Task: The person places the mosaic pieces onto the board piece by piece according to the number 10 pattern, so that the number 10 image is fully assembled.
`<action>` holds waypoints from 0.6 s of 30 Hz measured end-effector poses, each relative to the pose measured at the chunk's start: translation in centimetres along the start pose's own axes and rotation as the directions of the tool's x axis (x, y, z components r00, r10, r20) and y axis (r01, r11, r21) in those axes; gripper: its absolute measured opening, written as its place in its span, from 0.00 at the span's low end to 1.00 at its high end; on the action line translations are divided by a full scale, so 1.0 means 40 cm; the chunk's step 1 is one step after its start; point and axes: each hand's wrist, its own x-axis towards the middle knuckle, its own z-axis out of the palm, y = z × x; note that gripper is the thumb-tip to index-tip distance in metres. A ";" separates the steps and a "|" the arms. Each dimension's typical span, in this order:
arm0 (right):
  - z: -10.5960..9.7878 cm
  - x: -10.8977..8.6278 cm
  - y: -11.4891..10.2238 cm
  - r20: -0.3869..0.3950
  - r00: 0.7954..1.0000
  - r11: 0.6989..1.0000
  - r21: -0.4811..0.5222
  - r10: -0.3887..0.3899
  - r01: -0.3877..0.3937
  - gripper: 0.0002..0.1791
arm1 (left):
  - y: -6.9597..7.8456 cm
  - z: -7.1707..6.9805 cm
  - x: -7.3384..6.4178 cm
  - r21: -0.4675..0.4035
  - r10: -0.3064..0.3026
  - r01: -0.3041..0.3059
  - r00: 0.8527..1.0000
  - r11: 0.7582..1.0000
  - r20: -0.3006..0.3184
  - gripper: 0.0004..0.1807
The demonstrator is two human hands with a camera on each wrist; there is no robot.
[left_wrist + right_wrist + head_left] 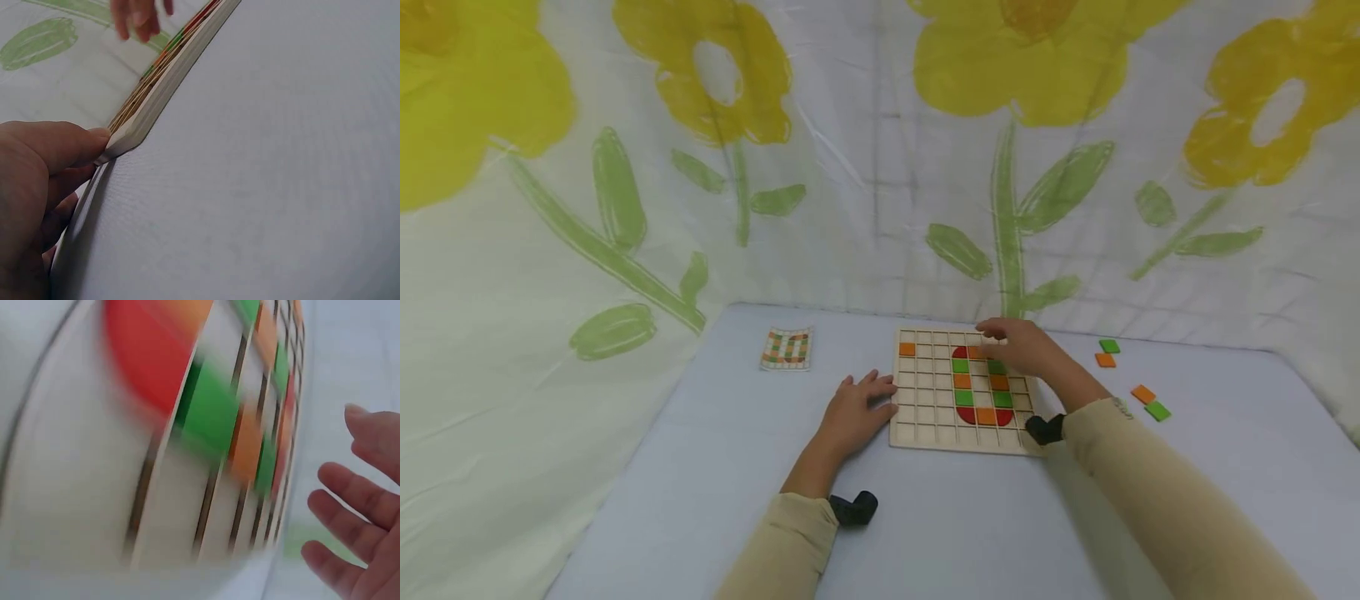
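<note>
A wooden grid board lies on the table, with red, green and orange tiles forming an upright ring in its cells. A lone orange tile sits near the board's upper left corner. My left hand rests beside the left edge, its thumb and fingertips at the rim; up close, the thumb touches the board's edge. Over the upper right of the ring hovers my right hand, hiding some cells. In the right wrist view its fingers are spread and hold nothing.
Loose green and orange tiles lie on the table right of the board. A small pattern card is at the back left. Behind the table hangs a white curtain with painted yellow flowers.
</note>
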 end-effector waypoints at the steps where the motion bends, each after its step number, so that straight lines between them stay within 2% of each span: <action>1: -0.014 -0.018 0.022 -0.008 1.000 1.000 -0.015 0.016 -0.016 0.29 | -0.001 0.001 0.001 0.002 -0.002 0.002 1.000 1.000 0.000 0.18; 7: -0.069 -0.119 0.157 -0.062 0.996 0.995 -0.062 0.071 -0.074 0.29 | -0.005 0.003 0.001 0.006 -0.015 0.015 1.000 1.000 0.014 0.19; 10: -0.093 -0.157 0.221 -0.073 0.991 0.992 -0.047 0.112 -0.115 0.30 | -0.005 0.001 0.002 0.009 -0.031 0.031 0.999 0.999 0.018 0.19; 15: -0.127 -0.187 0.321 -0.098 0.967 0.972 0.002 0.236 -0.237 0.33 | 0.001 -0.001 0.006 -0.009 -0.039 0.039 0.999 0.999 0.012 0.19; 18: -0.130 -0.192 0.369 -0.077 0.954 0.956 -0.003 0.291 -0.292 0.37 | 0.006 0.001 0.005 -0.015 -0.042 0.042 0.999 0.999 0.016 0.19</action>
